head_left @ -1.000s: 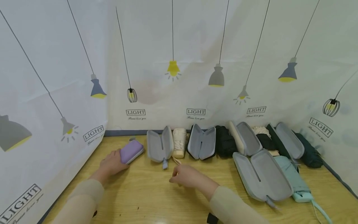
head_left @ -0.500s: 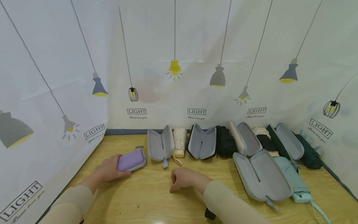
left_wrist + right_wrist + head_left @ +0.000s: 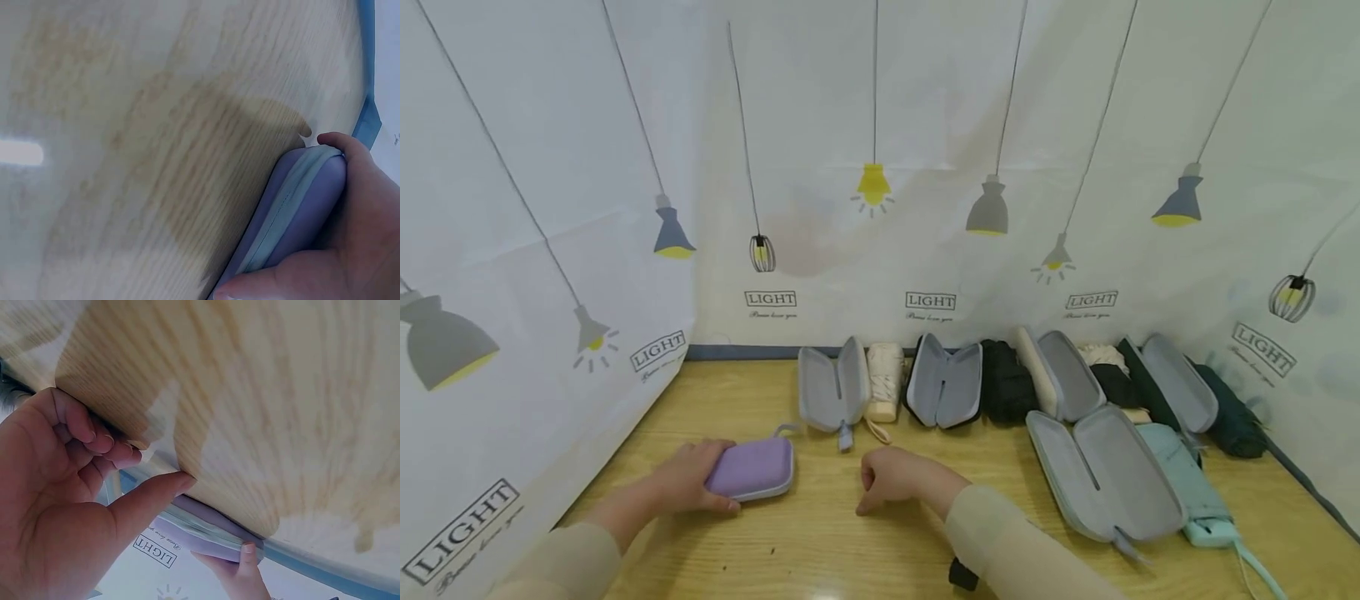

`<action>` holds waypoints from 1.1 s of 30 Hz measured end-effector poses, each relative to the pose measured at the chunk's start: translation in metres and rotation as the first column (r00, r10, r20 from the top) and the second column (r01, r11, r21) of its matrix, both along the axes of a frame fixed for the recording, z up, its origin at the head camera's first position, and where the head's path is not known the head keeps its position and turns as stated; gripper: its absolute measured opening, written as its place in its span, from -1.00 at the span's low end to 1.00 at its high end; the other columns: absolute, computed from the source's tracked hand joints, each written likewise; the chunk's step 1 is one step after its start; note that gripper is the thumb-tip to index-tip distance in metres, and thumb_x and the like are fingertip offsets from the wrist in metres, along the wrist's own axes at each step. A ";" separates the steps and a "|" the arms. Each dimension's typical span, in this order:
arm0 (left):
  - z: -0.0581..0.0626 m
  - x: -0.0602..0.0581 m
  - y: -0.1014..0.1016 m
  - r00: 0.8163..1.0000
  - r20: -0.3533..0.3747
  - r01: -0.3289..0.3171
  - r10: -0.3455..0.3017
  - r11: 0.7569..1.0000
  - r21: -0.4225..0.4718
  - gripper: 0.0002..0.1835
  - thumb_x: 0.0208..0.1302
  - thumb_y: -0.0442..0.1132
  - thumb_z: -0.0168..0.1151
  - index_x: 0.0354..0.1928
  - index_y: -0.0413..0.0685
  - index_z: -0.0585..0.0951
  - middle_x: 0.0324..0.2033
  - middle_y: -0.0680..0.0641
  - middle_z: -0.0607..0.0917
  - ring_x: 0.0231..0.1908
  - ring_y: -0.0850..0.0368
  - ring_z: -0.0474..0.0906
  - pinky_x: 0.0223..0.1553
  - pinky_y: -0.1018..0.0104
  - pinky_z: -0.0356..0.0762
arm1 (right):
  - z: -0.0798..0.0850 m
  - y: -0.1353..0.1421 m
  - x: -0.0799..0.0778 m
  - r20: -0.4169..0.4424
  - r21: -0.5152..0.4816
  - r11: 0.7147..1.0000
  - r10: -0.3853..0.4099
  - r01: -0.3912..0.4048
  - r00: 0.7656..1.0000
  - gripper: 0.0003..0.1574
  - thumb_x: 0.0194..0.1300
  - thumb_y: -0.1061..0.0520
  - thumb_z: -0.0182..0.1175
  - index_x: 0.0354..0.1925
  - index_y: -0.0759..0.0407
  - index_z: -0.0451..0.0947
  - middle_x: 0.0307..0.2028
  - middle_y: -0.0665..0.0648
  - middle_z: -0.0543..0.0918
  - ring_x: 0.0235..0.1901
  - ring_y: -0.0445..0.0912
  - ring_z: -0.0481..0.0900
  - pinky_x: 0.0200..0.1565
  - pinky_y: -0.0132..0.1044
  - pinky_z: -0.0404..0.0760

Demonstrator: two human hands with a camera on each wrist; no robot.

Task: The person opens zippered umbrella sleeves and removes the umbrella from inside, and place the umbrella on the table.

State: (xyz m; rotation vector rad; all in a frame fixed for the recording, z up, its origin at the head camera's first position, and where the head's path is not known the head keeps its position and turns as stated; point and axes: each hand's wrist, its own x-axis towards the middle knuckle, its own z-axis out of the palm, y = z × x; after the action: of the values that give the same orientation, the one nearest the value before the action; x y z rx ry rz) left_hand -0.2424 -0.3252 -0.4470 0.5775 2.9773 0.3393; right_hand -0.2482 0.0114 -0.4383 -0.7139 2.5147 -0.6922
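A closed purple zip case [image 3: 751, 468] with a pale zip band and a grey loop lies on the table. My left hand [image 3: 691, 477] grips its left end, thumb along the near side and fingers on the far side. In the left wrist view, thumb and fingers span the purple case [image 3: 294, 206] against the wood. My right hand [image 3: 895, 479] rests low over the table, to the right of the case and apart from it. The right wrist view shows the right hand [image 3: 69, 494] with fingers loosely curled, thumb extended, and nothing held.
Along the back stand open grey-lined cases [image 3: 833, 387], a folded cream umbrella [image 3: 885, 379] and a black umbrella [image 3: 1007, 383]. At right lie a larger open case [image 3: 1120, 479], a mint umbrella [image 3: 1187, 483] and a dark green umbrella [image 3: 1228, 412]. A printed sheet [image 3: 820, 150] walls the table [image 3: 820, 558].
My left hand has brought the purple case nearer and slightly right, turning it more level. My right hand has dropped slightly from beside the cream umbrella's strap.
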 end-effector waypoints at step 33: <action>0.001 0.001 0.149 0.969 -0.057 0.232 -0.239 0.968 -0.100 0.05 -0.28 0.44 0.22 0.25 -0.02 0.24 0.10 -0.08 0.38 0.03 -0.11 0.29 -0.23 -0.10 0.38 | -0.009 0.049 -0.015 0.083 -0.353 0.922 -0.139 0.159 0.987 -0.49 0.09 0.29 -0.06 0.06 0.27 0.44 -0.08 0.17 0.51 -0.28 -0.06 0.49 -0.31 -0.18 0.50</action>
State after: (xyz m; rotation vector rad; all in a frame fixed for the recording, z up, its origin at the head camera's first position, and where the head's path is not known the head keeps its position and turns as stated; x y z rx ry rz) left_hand -0.2415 -0.1763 -0.4462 0.9381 2.9242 0.1640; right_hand -0.2634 0.0603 -0.4471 -0.6130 2.4331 -1.2315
